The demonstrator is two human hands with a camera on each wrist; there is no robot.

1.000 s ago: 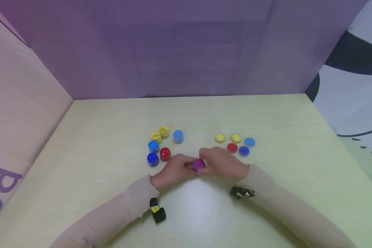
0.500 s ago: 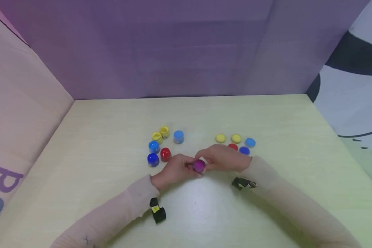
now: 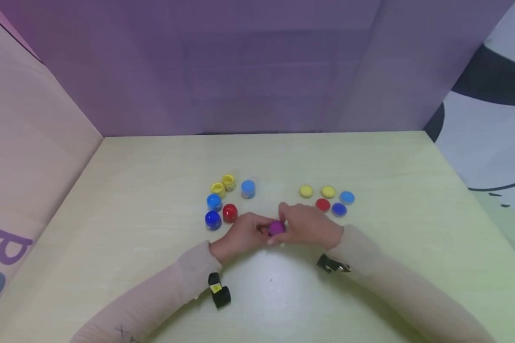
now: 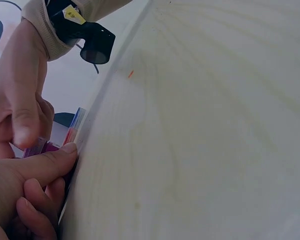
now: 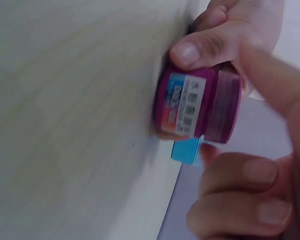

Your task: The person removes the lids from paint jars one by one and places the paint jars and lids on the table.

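Observation:
A small purple paint jar (image 5: pixel 187 105) with a printed label stands near the middle of the table, its purple lid (image 5: pixel 225 107) on top. My left hand (image 3: pixel 242 236) grips the jar's body, thumb pressed along its side in the right wrist view. Around the lid, my right hand (image 3: pixel 311 226) has its thumb and fingers spread apart; in the right wrist view the thumb is clear of the lid and a fingertip lies close to its edge. In the left wrist view, the left hand's thumb and fingers hide most of the jar (image 4: pixel 37 147).
Left of the hands stand uncapped jars: two yellow jars (image 3: pixel 218 189), a blue jar (image 3: pixel 214 202), a dark blue jar (image 3: pixel 213 220) and a red jar (image 3: pixel 230 213). A capped light blue jar (image 3: pixel 248 189) is behind. Several loose lids (image 3: pixel 323 205) lie at right on the table (image 3: pixel 154 166).
My right hand has turned back and forth around the purple lid, its thumb and fingers shifting and spreading. The left hand has kept its hold on the jar in place.

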